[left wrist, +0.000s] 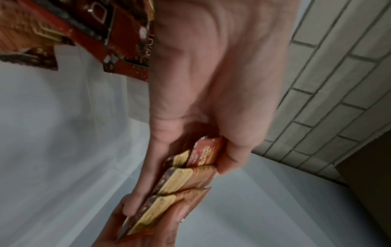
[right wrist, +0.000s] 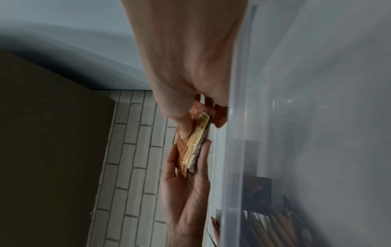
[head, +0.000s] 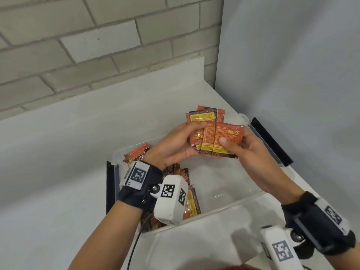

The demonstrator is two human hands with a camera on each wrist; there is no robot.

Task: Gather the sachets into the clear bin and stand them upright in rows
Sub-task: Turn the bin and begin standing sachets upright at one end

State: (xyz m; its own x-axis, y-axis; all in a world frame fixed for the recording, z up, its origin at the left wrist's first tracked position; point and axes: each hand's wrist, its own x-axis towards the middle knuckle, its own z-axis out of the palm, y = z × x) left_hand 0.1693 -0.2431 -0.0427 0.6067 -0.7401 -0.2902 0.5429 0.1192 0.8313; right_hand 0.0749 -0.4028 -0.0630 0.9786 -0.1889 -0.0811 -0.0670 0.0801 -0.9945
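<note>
Held stack: you have a fanned bunch of sachets (head: 216,137) above the clear bin (head: 229,203), over its far end.
Left hand: your left hand (head: 175,147) curls round the stack's left edge, thumb on top.
Right hand: your right hand (head: 245,149) pinches the right side, thumb pressed on the front sachet.
In the bin: loose sachets (head: 187,199) lie jumbled flat at the left end (some hidden by your wrist).
Done: gathering looks well along; none show on the counter (head: 58,152).
Left: no upright row is visible yet, so squaring this stack and standing everything up likely remains.
</note>
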